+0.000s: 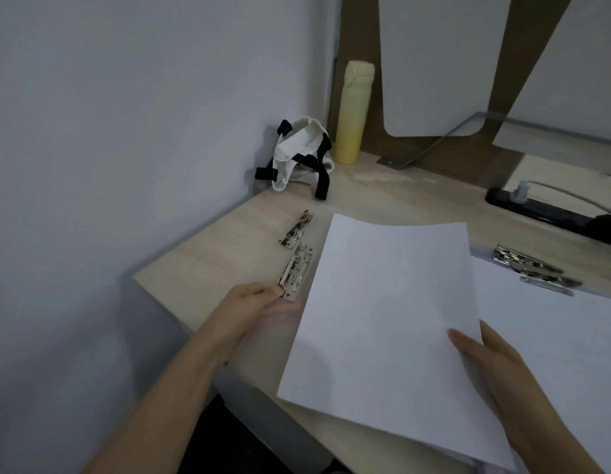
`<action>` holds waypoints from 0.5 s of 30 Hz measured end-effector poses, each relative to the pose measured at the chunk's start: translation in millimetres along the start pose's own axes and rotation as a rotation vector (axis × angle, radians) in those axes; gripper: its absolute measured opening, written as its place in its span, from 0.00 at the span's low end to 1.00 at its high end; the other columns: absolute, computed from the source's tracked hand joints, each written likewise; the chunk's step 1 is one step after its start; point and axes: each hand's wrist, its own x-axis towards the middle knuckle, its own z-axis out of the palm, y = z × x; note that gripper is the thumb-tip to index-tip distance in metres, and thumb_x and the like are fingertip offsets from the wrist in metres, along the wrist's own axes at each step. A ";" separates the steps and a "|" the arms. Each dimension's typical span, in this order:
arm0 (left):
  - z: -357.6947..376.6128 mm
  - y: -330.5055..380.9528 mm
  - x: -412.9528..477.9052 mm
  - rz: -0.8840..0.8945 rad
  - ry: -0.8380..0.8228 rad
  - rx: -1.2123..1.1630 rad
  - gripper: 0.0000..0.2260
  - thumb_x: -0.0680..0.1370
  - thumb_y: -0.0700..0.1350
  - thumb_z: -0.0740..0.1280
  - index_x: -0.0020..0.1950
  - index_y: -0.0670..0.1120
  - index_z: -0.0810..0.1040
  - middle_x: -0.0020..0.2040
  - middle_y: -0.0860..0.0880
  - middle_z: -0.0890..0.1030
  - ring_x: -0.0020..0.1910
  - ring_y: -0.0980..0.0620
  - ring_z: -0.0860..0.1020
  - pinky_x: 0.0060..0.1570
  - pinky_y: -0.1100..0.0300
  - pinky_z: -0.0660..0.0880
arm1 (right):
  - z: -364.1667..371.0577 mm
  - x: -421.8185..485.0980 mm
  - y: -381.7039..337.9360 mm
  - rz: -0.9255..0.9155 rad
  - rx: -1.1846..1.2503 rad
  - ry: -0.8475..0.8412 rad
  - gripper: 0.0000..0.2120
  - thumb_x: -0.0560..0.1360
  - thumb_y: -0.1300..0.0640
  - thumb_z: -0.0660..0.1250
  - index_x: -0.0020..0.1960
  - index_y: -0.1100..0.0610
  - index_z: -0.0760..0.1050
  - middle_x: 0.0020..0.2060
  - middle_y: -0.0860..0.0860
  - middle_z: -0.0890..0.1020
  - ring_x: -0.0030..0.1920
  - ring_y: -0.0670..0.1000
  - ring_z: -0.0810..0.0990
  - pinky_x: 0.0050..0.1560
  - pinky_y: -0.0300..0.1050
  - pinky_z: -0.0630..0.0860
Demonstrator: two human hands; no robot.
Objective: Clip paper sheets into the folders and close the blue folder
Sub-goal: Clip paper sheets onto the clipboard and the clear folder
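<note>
My right hand [492,364] grips the right edge of a white paper sheet [386,323] and holds it raised over the desk. My left hand [252,302] pinches the near end of a metal clip [295,271] of a see-through folder lying on the wood. A second metal clip [297,229] sits just beyond it. At the right lies a light-blue folder [482,253] with its own metal clip [533,268] and a white sheet [553,336] on it. The raised sheet hides most of the near folder.
A white cloth bag with black straps [300,155] and a yellow bottle [352,111] stand at the back corner by the wall. A black power strip [550,210] lies at the back right. The desk's left edge [160,292] runs close to my left arm.
</note>
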 end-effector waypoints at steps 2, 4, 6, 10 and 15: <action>-2.8 -1.1 -3.1 0.013 0.002 0.002 0.09 0.77 0.41 0.64 0.50 0.38 0.81 0.44 0.41 0.84 0.40 0.49 0.81 0.42 0.60 0.76 | -1.6 -0.9 -0.3 0.001 -0.014 -0.010 0.09 0.75 0.60 0.62 0.51 0.53 0.79 0.46 0.54 0.85 0.48 0.58 0.82 0.48 0.52 0.77; -5.0 0.0 -6.4 -0.009 -0.025 -0.004 0.11 0.77 0.45 0.65 0.51 0.39 0.82 0.47 0.39 0.83 0.44 0.45 0.80 0.45 0.57 0.75 | -2.9 -2.6 -0.4 -0.006 -0.022 -0.025 0.09 0.75 0.60 0.62 0.52 0.52 0.78 0.47 0.54 0.85 0.48 0.58 0.82 0.47 0.51 0.77; -4.6 1.4 -7.9 -0.077 -0.081 -0.034 0.15 0.77 0.50 0.63 0.55 0.41 0.81 0.52 0.38 0.83 0.49 0.42 0.81 0.48 0.55 0.76 | -3.6 -3.9 0.2 -0.008 -0.037 -0.037 0.09 0.76 0.60 0.62 0.53 0.52 0.78 0.47 0.53 0.85 0.48 0.57 0.83 0.48 0.52 0.77; 2.7 11.2 -9.6 -0.116 -0.204 -0.090 0.24 0.76 0.61 0.60 0.61 0.45 0.78 0.52 0.42 0.84 0.48 0.47 0.83 0.44 0.58 0.80 | -5.4 -6.1 0.2 0.006 -0.031 -0.053 0.11 0.75 0.61 0.63 0.55 0.53 0.78 0.47 0.54 0.86 0.49 0.58 0.83 0.51 0.53 0.77; 15.7 28.8 3.7 -0.003 0.056 0.274 0.28 0.74 0.68 0.54 0.41 0.42 0.72 0.28 0.49 0.78 0.24 0.54 0.75 0.30 0.61 0.78 | -4.6 -8.1 -0.5 0.023 -0.029 -0.070 0.11 0.75 0.62 0.63 0.55 0.53 0.78 0.47 0.53 0.86 0.48 0.58 0.83 0.53 0.55 0.76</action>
